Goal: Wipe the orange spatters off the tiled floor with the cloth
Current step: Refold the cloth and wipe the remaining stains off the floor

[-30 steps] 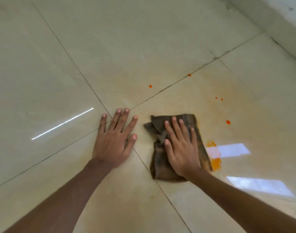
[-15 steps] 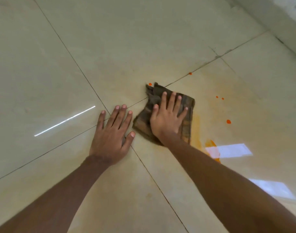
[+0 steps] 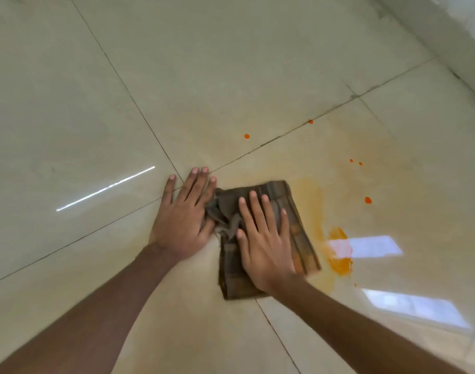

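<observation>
Here, the left hand point(image 3: 181, 220) lies flat, fingers straight, on the glossy beige tiled floor point(image 3: 231, 76), probably as a brace. The right hand point(image 3: 263, 238), fingers spread, presses a folded, soft brown cloth point(image 3: 298, 230) down beside it. A wet orange puddle point(image 3: 339, 265) sits just right of the cloth, with round drops point(image 3: 368, 200) beyond.

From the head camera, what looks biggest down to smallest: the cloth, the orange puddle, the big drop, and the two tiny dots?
1. Cloth
2. Puddle
3. Big drop
4. Tiny dots: both look alike, so they tie for smallest.
</observation>
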